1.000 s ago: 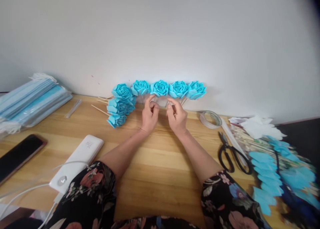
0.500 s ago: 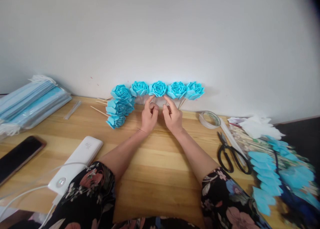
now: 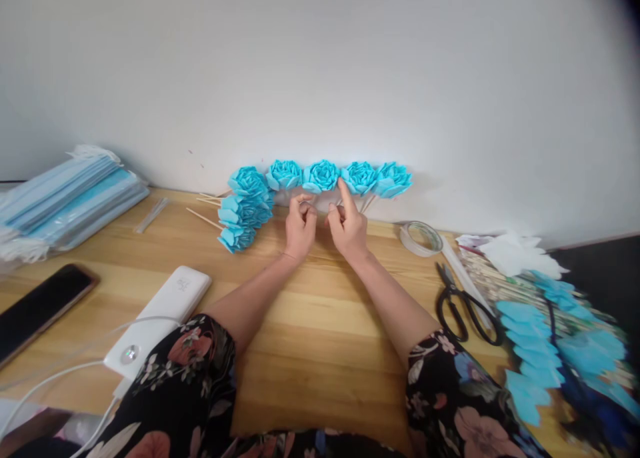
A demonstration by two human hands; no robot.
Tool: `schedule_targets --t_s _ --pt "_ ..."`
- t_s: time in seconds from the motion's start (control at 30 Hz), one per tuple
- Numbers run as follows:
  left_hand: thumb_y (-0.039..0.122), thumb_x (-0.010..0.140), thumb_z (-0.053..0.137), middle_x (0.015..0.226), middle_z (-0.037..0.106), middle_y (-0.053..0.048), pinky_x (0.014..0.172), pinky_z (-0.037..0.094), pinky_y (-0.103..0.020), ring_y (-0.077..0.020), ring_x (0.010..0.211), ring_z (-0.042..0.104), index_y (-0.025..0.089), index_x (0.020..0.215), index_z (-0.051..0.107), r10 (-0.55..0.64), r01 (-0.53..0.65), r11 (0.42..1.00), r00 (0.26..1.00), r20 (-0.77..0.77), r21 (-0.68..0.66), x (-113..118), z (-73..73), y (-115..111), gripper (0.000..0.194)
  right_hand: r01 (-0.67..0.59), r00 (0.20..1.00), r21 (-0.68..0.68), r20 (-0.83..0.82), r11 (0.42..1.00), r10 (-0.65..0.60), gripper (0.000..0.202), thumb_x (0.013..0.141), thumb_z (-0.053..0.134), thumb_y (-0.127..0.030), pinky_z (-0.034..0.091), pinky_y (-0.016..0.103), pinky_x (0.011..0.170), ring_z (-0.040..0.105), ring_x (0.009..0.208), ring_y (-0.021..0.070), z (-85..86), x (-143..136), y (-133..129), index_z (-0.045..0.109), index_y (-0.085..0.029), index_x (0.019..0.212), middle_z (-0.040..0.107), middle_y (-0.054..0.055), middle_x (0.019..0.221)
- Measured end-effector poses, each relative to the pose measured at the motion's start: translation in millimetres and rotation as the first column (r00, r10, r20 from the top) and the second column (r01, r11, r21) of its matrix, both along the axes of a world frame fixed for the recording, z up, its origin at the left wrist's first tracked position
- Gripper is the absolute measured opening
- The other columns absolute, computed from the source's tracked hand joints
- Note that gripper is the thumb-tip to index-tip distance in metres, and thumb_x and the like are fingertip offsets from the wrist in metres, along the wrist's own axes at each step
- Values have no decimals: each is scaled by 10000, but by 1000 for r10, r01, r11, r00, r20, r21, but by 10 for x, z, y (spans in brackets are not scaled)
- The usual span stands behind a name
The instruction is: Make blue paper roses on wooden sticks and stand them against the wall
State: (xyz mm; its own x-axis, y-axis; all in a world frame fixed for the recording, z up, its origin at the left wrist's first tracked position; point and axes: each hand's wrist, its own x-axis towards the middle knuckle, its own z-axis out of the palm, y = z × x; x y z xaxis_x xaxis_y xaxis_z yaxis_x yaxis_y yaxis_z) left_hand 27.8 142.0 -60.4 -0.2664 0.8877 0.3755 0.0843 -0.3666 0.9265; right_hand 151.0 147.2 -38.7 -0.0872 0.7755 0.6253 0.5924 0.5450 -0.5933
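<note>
Blue paper flowers on thin sticks line the back of the table against the wall. My right hand (image 3: 349, 225) has its index finger stretched up, its tip touching the edge of the middle flower (image 3: 321, 176) beside the neighbouring flower (image 3: 359, 177). Its other fingers are curled, with nothing seen in them. Just below the middle flower, my left hand (image 3: 301, 227) is closed with bent fingers; whether it pinches anything is too small to tell. Left of it, more flowers (image 3: 239, 239) are stacked, their sticks pointing left.
At the left lie packed face masks (image 3: 75, 198), a phone (image 3: 45, 311) and a white power bank (image 3: 165, 311) with cables. Tape (image 3: 404, 241), black scissors (image 3: 457, 305), blue paper petals (image 3: 533, 345) and a pile of sticks (image 3: 493, 278) are at the right.
My right index finger has moved up to the gap beside the middle flower. My left index finger has bent and drawn down from that flower. The view has shifted slightly.
</note>
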Motion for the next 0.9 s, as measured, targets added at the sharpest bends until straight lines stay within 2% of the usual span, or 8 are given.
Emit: schedule_targets --t_s 0.17,0.33,0.47,0.63,0.73,0.8,0.9 --pt "146 926 459 620 486 80 641 408 -235 -117 563 478 201 1127 493 -9 9 1000 1000 16 0 -2 10 17 211 -26 999 -45 37 999 27 696 939 480 -267 484 307 586 600 521 178 48 -47 45 294 -168 1602 689 -13 610" --pt "137 922 472 608 497 80 663 420 -243 -124 588 511 183 1160 505 1 -1 1000 1000 -3 19 1 30 12 245 -101 994 -112 -48 989 97 763 922 492 -240 473 303 520 589 495 174 79 -92 68 201 -155 1622 675 -25 603" --pt "143 915 482 621 487 78 687 422 -249 -123 603 500 168 1216 519 5 -5 999 1000 -5 39 6 -17 53 304 -153 985 -158 -102 975 138 737 915 498 -208 495 303 520 566 455 154 119 -71 76 253 -195 1610 665 -42 601" --pt "141 907 482 622 465 74 689 425 -247 -122 608 488 163 1330 512 -24 24 998 1000 -8 57 13 -107 113 424 -205 974 -262 -149 943 171 679 923 491 -211 545 326 572 561 429 147 207 -39 62 335 -188 1584 672 -33 616" --pt "128 896 479 631 493 69 672 423 -240 -118 599 487 168 1322 520 -40 39 998 999 3 49 5 -133 127 430 -139 983 -172 -146 975 115 614 942 493 -243 560 350 632 613 499 174 213 -34 21 403 -185 1547 662 -23 601" --pt "122 891 476 635 517 64 639 414 -232 -113 575 479 167 1236 542 -36 35 999 999 33 42 -6 -127 131 354 -77 988 -54 -137 996 69 566 967 478 -279 554 349 655 638 541 185 173 -31 -16 436 -183 1523 655 -12 601" --pt "97 872 466 631 520 62 581 387 -220 -103 534 455 174 1075 530 8 -9 1000 993 117 3 -29 -85 118 226 -9 998 88 -66 996 15 502 994 437 -311 521 313 641 627 541 174 58 -23 -67 496 -184 1476 670 -3 617"
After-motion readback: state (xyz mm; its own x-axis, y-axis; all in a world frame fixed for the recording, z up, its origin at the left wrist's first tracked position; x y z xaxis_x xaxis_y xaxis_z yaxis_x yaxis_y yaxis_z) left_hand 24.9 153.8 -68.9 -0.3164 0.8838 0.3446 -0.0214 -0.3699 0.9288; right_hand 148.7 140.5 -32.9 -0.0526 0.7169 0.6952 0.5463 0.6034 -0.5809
